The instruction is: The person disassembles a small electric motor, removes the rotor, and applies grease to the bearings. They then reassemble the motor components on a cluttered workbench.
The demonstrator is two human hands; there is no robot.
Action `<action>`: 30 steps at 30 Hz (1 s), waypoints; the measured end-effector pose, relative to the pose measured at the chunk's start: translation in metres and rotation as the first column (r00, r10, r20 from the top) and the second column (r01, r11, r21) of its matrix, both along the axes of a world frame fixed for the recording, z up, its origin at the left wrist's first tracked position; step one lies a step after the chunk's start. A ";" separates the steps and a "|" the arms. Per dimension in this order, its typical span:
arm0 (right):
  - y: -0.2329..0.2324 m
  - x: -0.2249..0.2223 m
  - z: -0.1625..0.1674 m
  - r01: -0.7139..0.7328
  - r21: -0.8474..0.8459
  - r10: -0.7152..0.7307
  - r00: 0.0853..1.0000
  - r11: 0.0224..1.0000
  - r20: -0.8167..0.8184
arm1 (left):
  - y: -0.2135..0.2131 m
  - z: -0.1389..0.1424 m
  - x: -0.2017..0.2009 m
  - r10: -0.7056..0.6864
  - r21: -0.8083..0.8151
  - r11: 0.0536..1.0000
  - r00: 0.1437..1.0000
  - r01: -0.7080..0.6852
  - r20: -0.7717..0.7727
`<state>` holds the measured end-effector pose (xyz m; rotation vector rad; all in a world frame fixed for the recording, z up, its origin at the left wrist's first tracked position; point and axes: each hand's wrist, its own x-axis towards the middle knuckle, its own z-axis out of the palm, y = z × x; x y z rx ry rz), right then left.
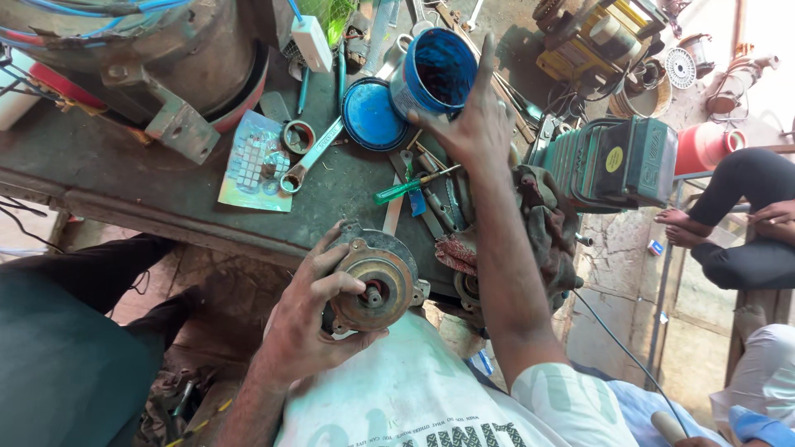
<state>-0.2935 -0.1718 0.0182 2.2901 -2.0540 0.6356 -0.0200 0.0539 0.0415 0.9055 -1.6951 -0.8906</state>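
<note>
Cluttered tabletop | left hand clasps rusty motor end-cover (bearing seat bare) | right hand grips open blue tin, lid off | greasing seemingly not begun

A round motor cover is held in front of the worktop edge. On the worktop, an open tin is gripped, with its lid just left. A spanner lies left of the lid, a screwdriver below the tin.

Round yellow label on green machine; iridescent blister sheet on bench.
</note>
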 end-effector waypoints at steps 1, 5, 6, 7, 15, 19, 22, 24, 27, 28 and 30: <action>-0.009 0.003 -0.003 -0.012 -0.007 0.012 0.999 1.000 0.041 | -0.001 0.000 0.002 0.001 0.001 1.000 1.000 -0.001 0.006; -0.035 0.006 0.000 -0.038 -0.046 0.049 0.967 0.998 0.249 | -0.002 0.000 0.007 0.014 0.015 1.000 1.000 -0.014 0.009; -0.040 0.003 0.006 -0.002 -0.031 0.010 0.965 1.000 0.264 | -0.002 0.000 0.007 0.019 0.018 1.000 1.000 -0.019 0.004; -0.046 -0.001 0.011 0.033 -0.018 -0.027 0.960 0.999 0.277 | -0.002 0.000 0.009 0.026 0.019 0.999 1.000 -0.026 -0.001; -0.043 -0.063 0.039 0.038 -0.213 0.057 0.905 0.976 0.421 | 0.002 -0.010 0.014 0.109 0.017 0.994 0.989 -0.108 -0.101; -0.027 -0.088 0.035 0.088 -0.266 0.005 0.944 0.960 0.331 | 0.002 -0.017 0.014 0.103 0.009 0.995 0.982 -0.103 -0.156; -0.020 -0.092 0.021 0.155 -0.251 -0.111 0.977 0.956 0.179 | 0.001 -0.019 0.013 0.093 0.011 0.996 0.985 -0.092 -0.143; -0.014 -0.086 0.010 0.088 -0.248 -0.044 0.983 0.965 0.180 | 0.001 -0.019 0.012 0.077 -0.008 0.997 0.987 -0.079 -0.138; -0.006 -0.082 0.002 0.221 0.042 -0.225 0.943 0.974 0.245 | 0.000 -0.017 0.009 0.067 -0.020 0.997 0.991 -0.070 -0.120; -0.003 -0.079 0.003 0.280 0.194 -0.324 0.911 0.940 0.254 | 0.000 -0.016 0.009 0.071 -0.021 0.997 0.991 -0.074 -0.111; 0.006 -0.070 0.008 0.206 -0.071 -0.191 0.965 0.976 0.179 | 0.000 -0.014 0.008 0.077 -0.018 0.997 0.991 -0.079 -0.109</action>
